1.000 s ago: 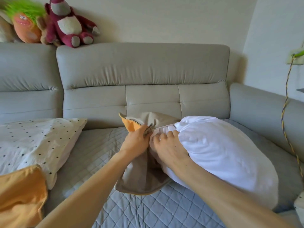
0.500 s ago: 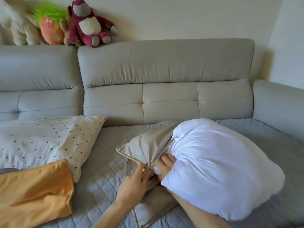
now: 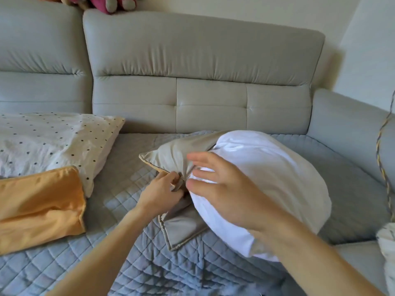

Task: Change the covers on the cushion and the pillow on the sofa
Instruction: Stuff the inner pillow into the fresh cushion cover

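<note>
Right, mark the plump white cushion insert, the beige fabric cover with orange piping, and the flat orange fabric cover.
plump white cushion insert (image 3: 277, 165), head view, its bare upper bulge.
beige fabric cover with orange piping (image 3: 171, 155), head view, its upper flap.
flat orange fabric cover (image 3: 38, 204), head view, its middle.

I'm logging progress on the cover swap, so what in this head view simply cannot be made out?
All in the head view:
1. The beige cover opening, hidden by the right hand and bunched cloth; how deep the white insert sits is unclear.
2. Whether the left hand pinches a zip or only cloth: its own fingers cover that.
3. Plush toys: cut off by the top edge.
</note>
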